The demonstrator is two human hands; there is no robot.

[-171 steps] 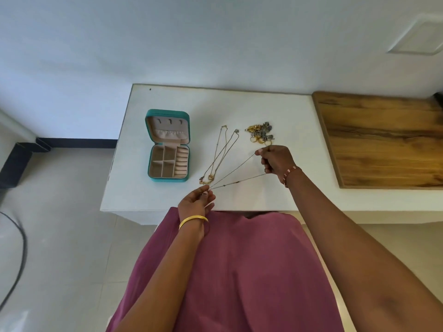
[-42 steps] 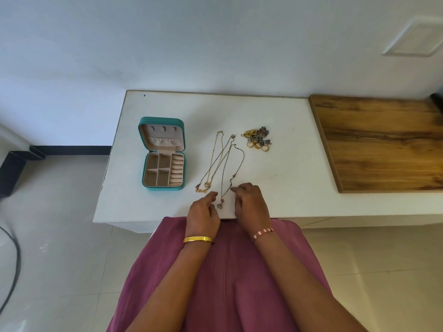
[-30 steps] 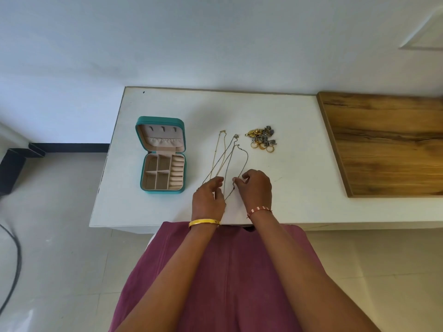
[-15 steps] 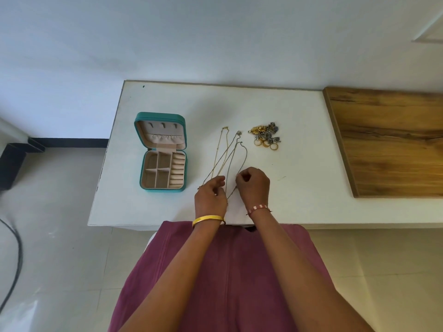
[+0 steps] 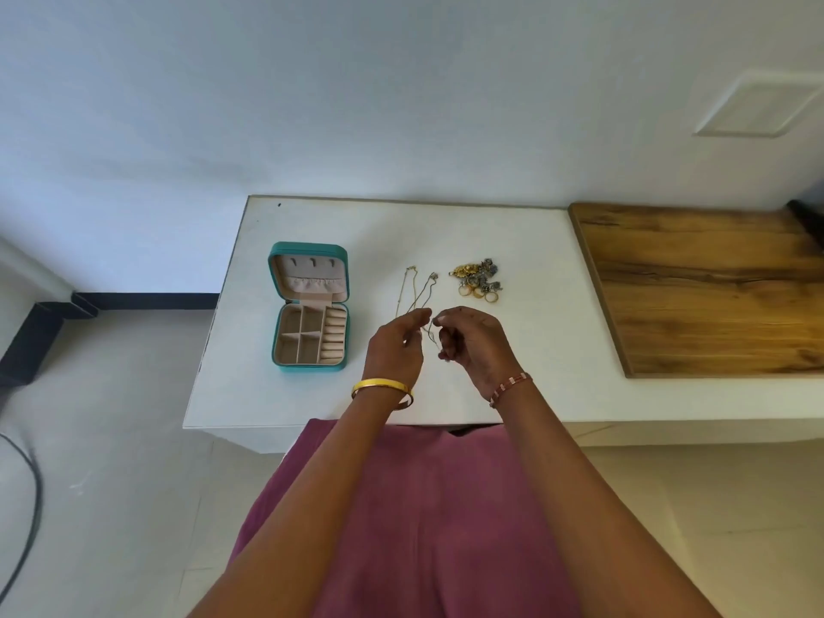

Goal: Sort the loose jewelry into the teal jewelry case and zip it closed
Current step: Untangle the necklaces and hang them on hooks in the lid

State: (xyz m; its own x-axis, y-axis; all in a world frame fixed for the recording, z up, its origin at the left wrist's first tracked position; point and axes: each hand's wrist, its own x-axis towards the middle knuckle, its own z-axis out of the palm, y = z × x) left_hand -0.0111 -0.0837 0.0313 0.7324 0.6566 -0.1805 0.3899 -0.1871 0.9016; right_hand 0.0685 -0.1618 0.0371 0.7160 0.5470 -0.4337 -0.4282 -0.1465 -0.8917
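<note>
Head view: both hands lifted off desk since half a second ago, right hand (image 5: 475, 345) grip pinching 1 necklace (image 5: 431, 334), left hand (image 5: 394, 345) grip loosely open, teal jewelry case (image 5: 309, 307) unfilled.

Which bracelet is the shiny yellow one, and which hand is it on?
The plain gold bangle on the left hand. The other bracelet, on the right hand, is pink and white beads.

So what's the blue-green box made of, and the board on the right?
The teal jewelry case looks like smooth faux leather or plastic outside, with soft beige velvety lining inside; the exact material is unclear. The board looks like wood: brown streaky grain, fairly matte finish.
</note>
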